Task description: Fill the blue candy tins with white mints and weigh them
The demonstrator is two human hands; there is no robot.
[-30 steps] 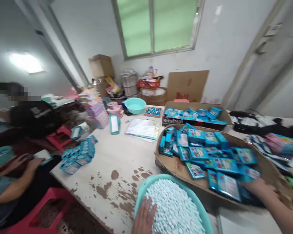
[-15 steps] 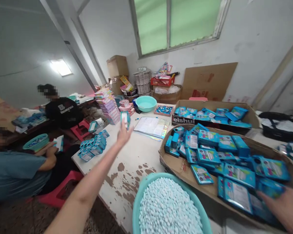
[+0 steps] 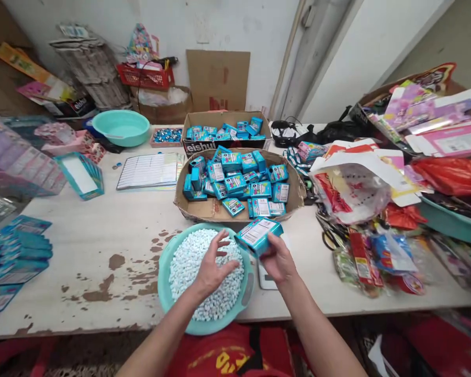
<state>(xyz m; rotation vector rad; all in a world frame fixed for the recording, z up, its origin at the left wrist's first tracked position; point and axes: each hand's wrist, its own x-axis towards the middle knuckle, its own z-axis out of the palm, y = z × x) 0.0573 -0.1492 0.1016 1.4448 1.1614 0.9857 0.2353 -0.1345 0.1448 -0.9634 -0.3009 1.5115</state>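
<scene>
My right hand grips a small blue printed box, its white label side turned up, just right of the turquoise basin. That basin is full of pale blue and white candy pellets. Above the pellets hovers my left hand, fingers spread and nothing in them. Behind the basin a cut-down cardboard tray holds many more of the blue boxes. Partly hidden under my right hand lies a flat whitish device, perhaps a scale.
A second carton of blue boxes stands behind the tray. Left are a printed sheet, a blue open display box, stacked blue cartons and a turquoise bowl. Scissors and candy packets crowd the right.
My view has swung right and down. My left hand has left the display box on the table and come over the basin. My right hand has lifted a blue box out of the tray.
</scene>
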